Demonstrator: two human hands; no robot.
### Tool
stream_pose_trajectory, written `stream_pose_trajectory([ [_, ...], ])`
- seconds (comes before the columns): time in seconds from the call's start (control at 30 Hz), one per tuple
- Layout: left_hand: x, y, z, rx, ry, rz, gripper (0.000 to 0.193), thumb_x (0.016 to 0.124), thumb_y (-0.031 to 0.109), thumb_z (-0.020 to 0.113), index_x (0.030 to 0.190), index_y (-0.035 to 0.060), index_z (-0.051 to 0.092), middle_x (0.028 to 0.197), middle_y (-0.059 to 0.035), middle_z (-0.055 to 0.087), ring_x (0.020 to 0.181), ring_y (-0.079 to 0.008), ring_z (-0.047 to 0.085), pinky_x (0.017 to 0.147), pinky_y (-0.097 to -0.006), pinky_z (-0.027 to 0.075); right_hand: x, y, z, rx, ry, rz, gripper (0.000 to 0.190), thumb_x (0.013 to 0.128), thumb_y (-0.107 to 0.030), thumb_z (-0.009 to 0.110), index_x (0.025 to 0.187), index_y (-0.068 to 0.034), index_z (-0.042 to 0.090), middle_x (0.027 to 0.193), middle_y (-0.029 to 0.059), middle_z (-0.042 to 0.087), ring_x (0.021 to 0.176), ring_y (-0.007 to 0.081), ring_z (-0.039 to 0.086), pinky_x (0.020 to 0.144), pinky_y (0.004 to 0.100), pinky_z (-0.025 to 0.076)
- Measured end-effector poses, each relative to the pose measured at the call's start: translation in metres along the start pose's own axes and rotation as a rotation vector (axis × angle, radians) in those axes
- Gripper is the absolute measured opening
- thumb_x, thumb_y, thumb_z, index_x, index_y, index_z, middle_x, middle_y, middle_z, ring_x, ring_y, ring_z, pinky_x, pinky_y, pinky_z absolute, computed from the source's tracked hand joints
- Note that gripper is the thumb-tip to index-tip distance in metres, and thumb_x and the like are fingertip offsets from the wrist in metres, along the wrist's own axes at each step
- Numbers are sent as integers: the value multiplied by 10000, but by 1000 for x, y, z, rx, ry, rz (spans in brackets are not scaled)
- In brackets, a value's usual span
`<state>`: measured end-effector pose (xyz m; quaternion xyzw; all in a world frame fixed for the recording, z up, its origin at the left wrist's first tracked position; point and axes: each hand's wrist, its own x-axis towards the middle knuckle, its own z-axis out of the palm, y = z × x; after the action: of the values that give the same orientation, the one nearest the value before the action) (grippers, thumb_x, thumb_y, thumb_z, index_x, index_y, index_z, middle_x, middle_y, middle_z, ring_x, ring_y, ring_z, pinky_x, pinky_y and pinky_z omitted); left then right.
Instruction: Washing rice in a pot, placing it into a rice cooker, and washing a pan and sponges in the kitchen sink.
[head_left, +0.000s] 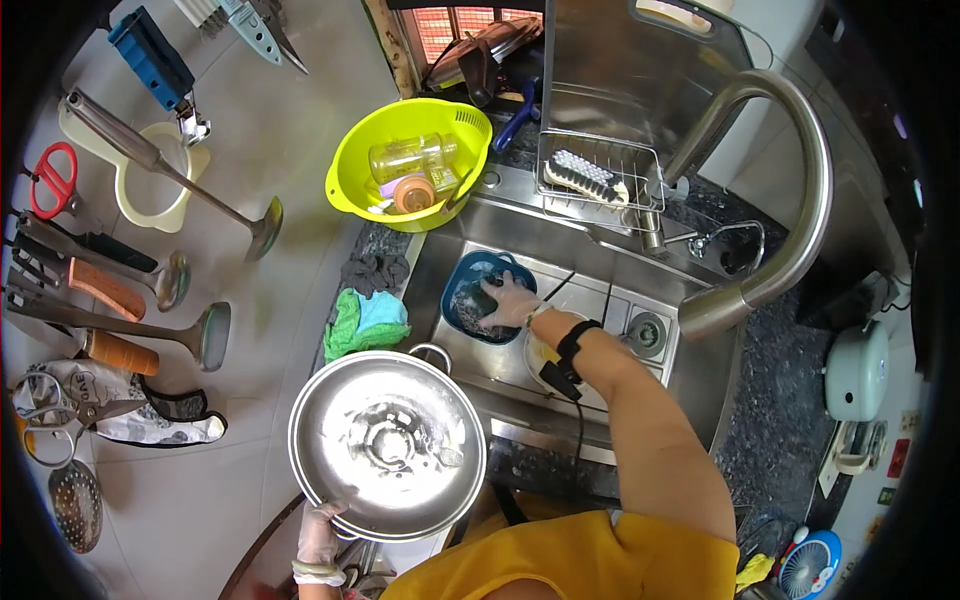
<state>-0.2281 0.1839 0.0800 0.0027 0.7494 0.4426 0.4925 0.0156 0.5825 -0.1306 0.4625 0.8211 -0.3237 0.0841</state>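
My left hand (321, 536), in a clear glove, grips the near rim of a wide stainless steel pot (390, 375) by its lower loop handle. The shiny inside of the pot faces up, and its far loop handle lies over the sink edge. My right hand (511, 302), also gloved, reaches into a dark blue plastic basin (448, 300) standing in the steel sink (555, 289). Its fingers are spread over something dark in sudsy water; whether they hold it is unclear. A pale bowl (534, 360) sits in the sink, partly hidden under my right forearm.
A lime-green basin (335, 169) holding baby bottles stands behind the sink's left corner. Green and blue cloths (364, 322) lie on the left counter. The curved faucet (814, 172) arches over the right side. A scrub brush (585, 176) rests in a wire rack. Utensils hang at left.
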Motion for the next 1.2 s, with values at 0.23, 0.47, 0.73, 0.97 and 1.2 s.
stream_pose_trajectory([
  [0.23, -7, 8, 8, 27, 21, -21, 305, 712, 16, 591, 1011, -38, 579, 845, -101, 635, 714, -219, 626, 674, -312, 517, 28, -16, 31, -216, -111, -40, 557, 801, -293, 650, 1335, -249, 500, 1544, 224, 63, 1268, 452, 420, 999, 502, 418],
  [0.47, 4, 5, -3, 19, 23, -38, 345, 723, -1, 566, 1063, -62, 563, 894, -136, 638, 767, -245, 641, 713, -336, 534, 35, 19, 49, -162, 219, -229, 211, 812, -68, 521, 978, -60, 651, 988, 175, 659, 904, 328, 658, 788, 411, 534],
  [0.73, 9, -1, -11, 17, -21, -60, 382, 744, -17, 548, 1120, -80, 531, 951, -171, 639, 798, -265, 659, 694, -342, 562, -9, -31, 18, -120, -677, 72, 1223, 679, -353, 776, 1494, -168, -118, 1558, 183, -77, 1409, 437, 122, 1080, 599, 240],
  [0.97, 9, -1, -6, -14, 8, -69, 354, 744, -8, 548, 1091, -79, 543, 923, -166, 633, 764, -263, 663, 667, -345, 573, -18, -14, 50, -325, -344, -181, 951, 749, -178, 669, 1506, -133, 95, 1495, 280, 198, 1178, 401, 525, 950, 444, 451],
  [1.2, 14, -15, -10, -44, -18, -46, 354, 725, 12, 577, 1070, -60, 549, 901, -130, 627, 766, -241, 629, 709, -337, 521, -34, -18, 38, -226, -21, -344, 412, 774, -81, 550, 1186, -64, 551, 803, 196, 665, 791, 351, 666, 710, 450, 521],
])
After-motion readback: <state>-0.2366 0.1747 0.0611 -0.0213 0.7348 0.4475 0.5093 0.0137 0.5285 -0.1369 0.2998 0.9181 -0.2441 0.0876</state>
